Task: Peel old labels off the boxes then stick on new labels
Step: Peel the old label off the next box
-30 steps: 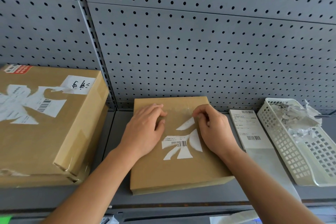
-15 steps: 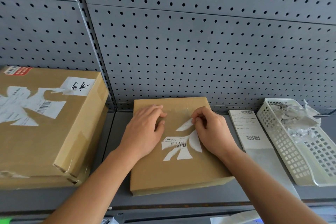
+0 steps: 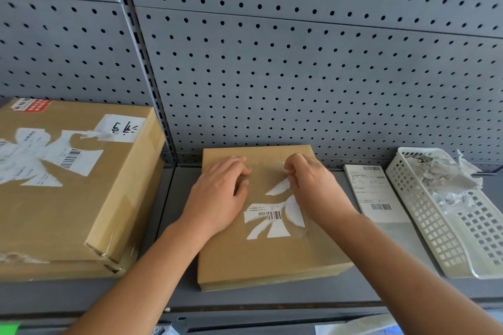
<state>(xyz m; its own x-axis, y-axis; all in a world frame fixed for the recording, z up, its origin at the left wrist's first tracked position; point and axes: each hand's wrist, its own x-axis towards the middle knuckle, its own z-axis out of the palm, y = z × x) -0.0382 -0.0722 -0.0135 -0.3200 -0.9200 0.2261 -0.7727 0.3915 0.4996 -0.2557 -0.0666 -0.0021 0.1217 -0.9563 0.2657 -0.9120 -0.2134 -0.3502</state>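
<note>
Left hand (image 3: 217,196) lies flat, fingers relaxed, steadying the small box (image 3: 258,258) on the shelf (image 3: 179,193); right hand (image 3: 313,187), fingers curled, pinches a torn strip of the old label (image 3: 269,216) (mid-lid) to peel.

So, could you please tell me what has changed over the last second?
The curled fingers of the right hand crept slightly left, picking at the upper strip of the torn white label; nothing came off. The left hand stays pressed on the flat brown cardboard box.

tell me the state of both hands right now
Left hand: open, pressing flat on the box.
Right hand: fingers curled, pinching the label.
</note>
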